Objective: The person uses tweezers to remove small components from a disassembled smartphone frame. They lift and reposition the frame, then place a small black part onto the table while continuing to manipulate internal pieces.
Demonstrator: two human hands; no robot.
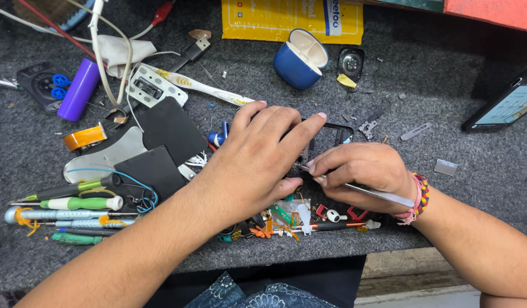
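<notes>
My left hand (256, 157) lies flat over a dark phone frame (342, 132) on the grey mat, fingers spread and pressing it down; most of the frame is hidden beneath the hand. Close on its right, my right hand (363, 174) pinches thin metal tweezers (373, 193), whose tips meet the frame between the two hands. A braided bracelet (418, 197) circles the right wrist.
Screwdrivers (75, 203) and small parts lie at the left front. Black covers (166, 128), an orange tape roll (84, 137), a purple cylinder (78, 89), a toothbrush (200, 86), an open blue earbud case (299, 60), a yellow packet (286, 20) and a lit phone (505, 105) surround the work.
</notes>
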